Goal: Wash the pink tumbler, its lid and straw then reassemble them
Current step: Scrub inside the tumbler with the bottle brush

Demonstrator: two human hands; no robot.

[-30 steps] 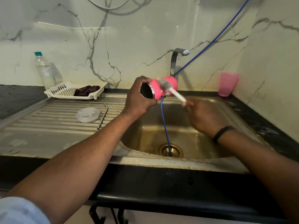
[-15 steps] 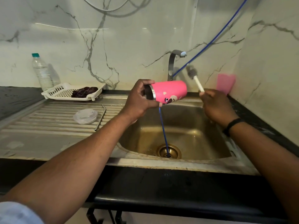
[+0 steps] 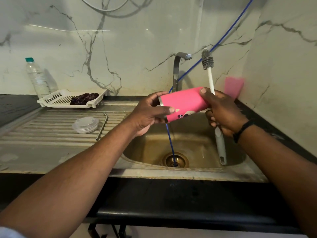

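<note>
The pink tumbler [image 3: 184,103] lies on its side above the sink [image 3: 193,145], steel rim to the left. My left hand [image 3: 149,114] grips it around the rim end. My right hand [image 3: 221,110] holds a bottle brush [image 3: 210,79] upright, grey bristles up and grey handle hanging below the fist, while its thumb presses on the tumbler's base end. The clear lid [image 3: 85,124] and the bent metal straw [image 3: 102,126] lie on the ribbed drainboard [image 3: 42,127] to the left.
A blue hose [image 3: 170,141] runs from the upper right down into the drain. The tap [image 3: 178,71] stands behind the sink. A white basket [image 3: 56,100] with a dark cloth and a plastic bottle [image 3: 36,78] sit at back left; a pink cup [image 3: 234,86] at back right.
The brush has come off the tumbler's side and swung upright. My right hand has moved in and now also touches the tumbler's base end. The tumbler stays held sideways.
</note>
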